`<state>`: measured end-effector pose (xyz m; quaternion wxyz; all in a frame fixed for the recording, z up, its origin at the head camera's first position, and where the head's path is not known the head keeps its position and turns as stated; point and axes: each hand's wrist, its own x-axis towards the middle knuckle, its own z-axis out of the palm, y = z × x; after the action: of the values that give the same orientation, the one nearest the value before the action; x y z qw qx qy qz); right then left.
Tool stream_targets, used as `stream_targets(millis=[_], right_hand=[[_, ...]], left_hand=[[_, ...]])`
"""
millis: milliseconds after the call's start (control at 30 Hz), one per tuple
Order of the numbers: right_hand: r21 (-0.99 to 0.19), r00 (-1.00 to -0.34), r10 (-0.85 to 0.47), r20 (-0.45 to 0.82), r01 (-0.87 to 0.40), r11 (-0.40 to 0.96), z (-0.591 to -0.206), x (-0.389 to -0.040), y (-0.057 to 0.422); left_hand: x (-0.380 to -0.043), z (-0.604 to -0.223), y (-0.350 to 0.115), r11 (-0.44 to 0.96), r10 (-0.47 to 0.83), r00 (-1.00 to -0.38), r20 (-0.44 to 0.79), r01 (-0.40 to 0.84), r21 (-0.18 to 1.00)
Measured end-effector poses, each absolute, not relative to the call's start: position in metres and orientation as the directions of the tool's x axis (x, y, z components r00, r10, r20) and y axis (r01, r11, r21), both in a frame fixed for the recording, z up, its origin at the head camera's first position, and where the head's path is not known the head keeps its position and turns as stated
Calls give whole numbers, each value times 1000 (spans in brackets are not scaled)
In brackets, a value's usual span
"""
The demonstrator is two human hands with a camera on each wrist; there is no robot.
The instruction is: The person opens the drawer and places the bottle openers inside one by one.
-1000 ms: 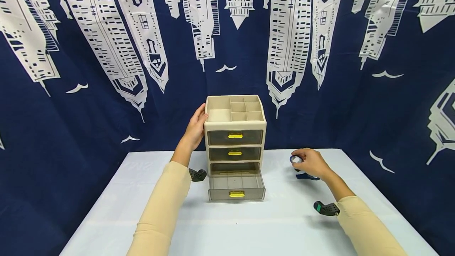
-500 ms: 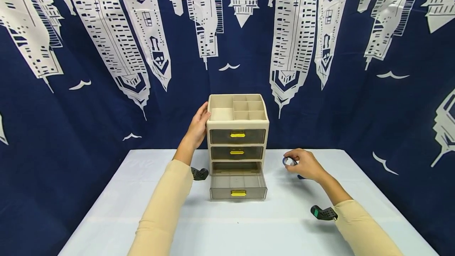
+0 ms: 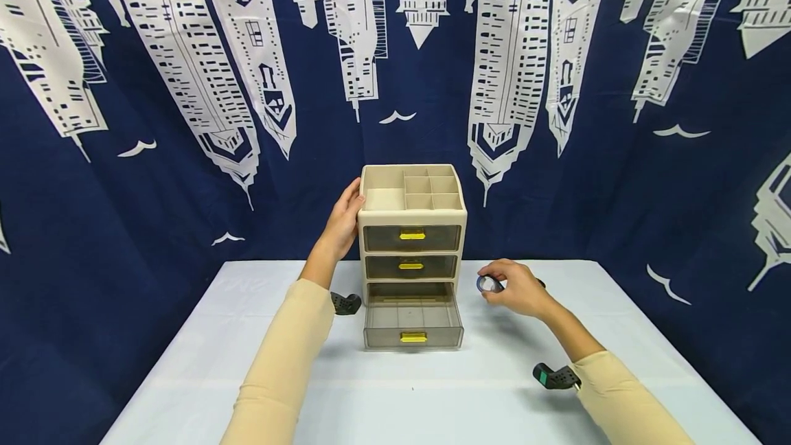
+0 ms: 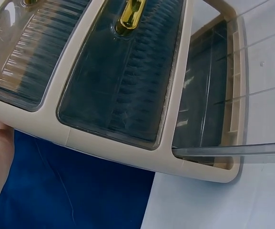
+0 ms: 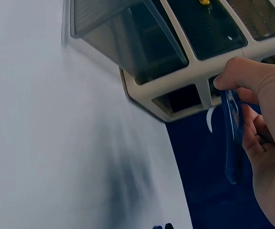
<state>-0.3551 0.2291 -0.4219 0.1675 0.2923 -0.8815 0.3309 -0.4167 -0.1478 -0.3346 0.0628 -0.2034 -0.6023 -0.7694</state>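
Observation:
A beige drawer organizer (image 3: pixel 410 217) stands at the back of the table, its clear grey bottom drawer (image 3: pixel 383 338) pulled out and the two drawers above pushed in. My left hand (image 3: pixel 341 222) rests along the organizer's left side, fingers straight at its upper edge. To the right of the organizer, my right hand (image 3: pixel 516 287) pinches a small blue ring-shaped thing (image 3: pixel 490 283) with a pale middle between thumb and fingers, raised over the table. In the right wrist view this blue thing (image 5: pixel 233 138) appears nearly edge-on, long and thin.
Open compartments (image 3: pixel 426 187) top the organizer. A small dark item (image 3: pixel 542 283) shows partly behind my right hand. The white table (image 3: pixel 284 362) meets a navy curtain (image 3: pixel 321 122) printed with white buildings. Black wrist-worn devices (image 3: pixel 555 376) hang below both forearms.
My right hand has moved left with the blue ring-shaped thing, away from a dark blue item on the table and nearer the organizer. My left hand has stayed at the organizer's side.

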Motion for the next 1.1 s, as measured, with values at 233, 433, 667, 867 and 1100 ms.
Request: stream_targets(millis=[233,433,667,867,1100], right_hand=[[-494,-739,-461,491,-672,552,-413,-351,198],[-479,-692,-540,479,-722,500,-409,-345,167],[-418,-613,-642,462,-788,452,-405,-345,134],[-394,-586,-690,424,-806,442,-408,-348,108],[-345,-539,-752,380,-836,426,-413,-352,83]], left_hand=[[-420,-336,-151,-264,160,-905,394,345,901],[-421,-337,-150,-261,171,-905,389,339,904],[-419,-335,-150,-267,163,-905,393,343,900],[-419,-335,-151,-257,156,-909,387,341,904],[-419,-337,-151,-263,174,-903,392,341,902]])
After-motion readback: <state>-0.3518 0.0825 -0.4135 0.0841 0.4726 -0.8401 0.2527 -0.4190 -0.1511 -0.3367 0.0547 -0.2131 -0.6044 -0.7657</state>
